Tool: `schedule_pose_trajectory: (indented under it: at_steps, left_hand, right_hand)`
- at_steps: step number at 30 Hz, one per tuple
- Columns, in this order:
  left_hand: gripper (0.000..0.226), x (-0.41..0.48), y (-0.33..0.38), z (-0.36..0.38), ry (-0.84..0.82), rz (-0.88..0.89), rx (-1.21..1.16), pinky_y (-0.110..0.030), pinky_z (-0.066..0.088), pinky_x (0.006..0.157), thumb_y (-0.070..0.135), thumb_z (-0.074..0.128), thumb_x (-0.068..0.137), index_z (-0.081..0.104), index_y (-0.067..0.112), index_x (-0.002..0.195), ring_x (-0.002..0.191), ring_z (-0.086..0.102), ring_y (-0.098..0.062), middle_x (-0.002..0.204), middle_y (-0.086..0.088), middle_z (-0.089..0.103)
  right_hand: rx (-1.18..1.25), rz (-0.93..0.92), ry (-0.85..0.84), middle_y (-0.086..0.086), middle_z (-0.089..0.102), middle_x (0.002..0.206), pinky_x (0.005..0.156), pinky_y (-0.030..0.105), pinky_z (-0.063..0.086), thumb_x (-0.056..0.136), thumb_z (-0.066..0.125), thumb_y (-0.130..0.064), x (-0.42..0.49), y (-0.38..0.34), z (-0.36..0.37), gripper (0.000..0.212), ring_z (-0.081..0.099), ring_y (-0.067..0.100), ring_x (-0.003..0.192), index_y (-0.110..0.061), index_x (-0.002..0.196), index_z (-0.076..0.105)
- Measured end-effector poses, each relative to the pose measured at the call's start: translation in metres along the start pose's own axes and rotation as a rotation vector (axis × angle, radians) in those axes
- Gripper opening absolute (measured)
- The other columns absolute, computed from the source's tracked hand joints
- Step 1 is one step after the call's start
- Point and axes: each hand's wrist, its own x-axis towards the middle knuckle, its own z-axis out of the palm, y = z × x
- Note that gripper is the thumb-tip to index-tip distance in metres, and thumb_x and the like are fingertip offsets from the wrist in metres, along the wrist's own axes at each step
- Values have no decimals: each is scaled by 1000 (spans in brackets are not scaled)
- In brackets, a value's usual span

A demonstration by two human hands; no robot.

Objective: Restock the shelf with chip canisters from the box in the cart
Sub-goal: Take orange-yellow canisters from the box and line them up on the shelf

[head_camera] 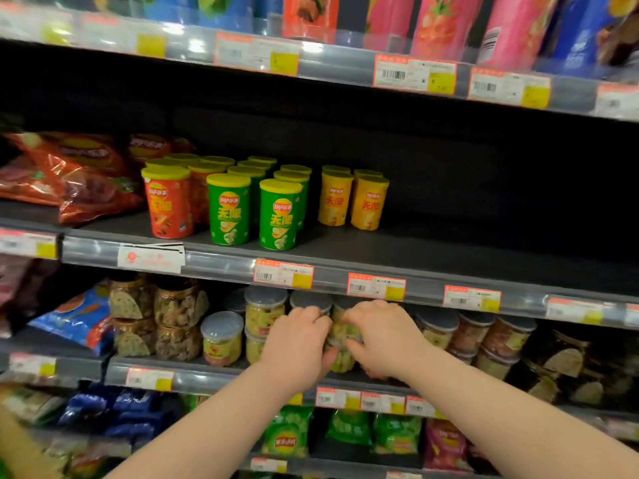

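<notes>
Both of my hands reach into the lower shelf (221,378). My left hand (297,344) and my right hand (383,340) curl round a stack of clear canisters (342,337) with grey lids, one from each side. One shelf up, short chip canisters with yellow lids stand in rows: red ones (169,205), green ones (280,216) and yellow ones (368,202). The box and the cart are out of view.
The middle shelf (449,261) is bare to the right of the yellow canisters. More clear jars (221,337) flank my hands on both sides. Chip bags (69,174) lie at the left, tall tubes (446,25) stand on the top shelf, and small bags (287,433) fill the shelf below.
</notes>
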Motion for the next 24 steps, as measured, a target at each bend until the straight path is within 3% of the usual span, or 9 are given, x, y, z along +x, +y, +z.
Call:
schedule_pose_trajectory:
  at_steps: [3,4,13,24]
  left_hand:
    - [42,-27,14,5,-142,-138,49,-37,47,83,47,45,86,58,16,111,107,52,-26,112,-3,55]
    - [41,-36,20,7,-175,-171,65,-35,44,86,47,46,88,54,17,117,112,48,-24,117,-1,52]
    - [46,-132,77,8,-375,-328,47,-34,42,88,48,48,91,49,17,125,114,48,-25,122,-2,50]
    - [47,-249,78,-8,-520,-578,78,-37,41,91,48,48,90,48,20,128,118,46,-26,126,-2,48]
  right_hand:
    - [33,-4,-56,4,57,122,97,37,40,89,48,-40,-20,-9,12,38,49,27,117,-22,122,54]
    - [42,-9,-84,4,56,123,97,37,39,89,48,-41,-28,-11,17,39,48,27,118,-22,123,53]
    - [118,-87,-268,3,51,135,103,41,37,92,48,-41,-109,-35,56,44,45,28,124,-23,132,48]
    - [156,-249,-337,5,54,127,96,38,40,91,50,-41,-158,-108,78,40,48,29,118,-22,126,51]
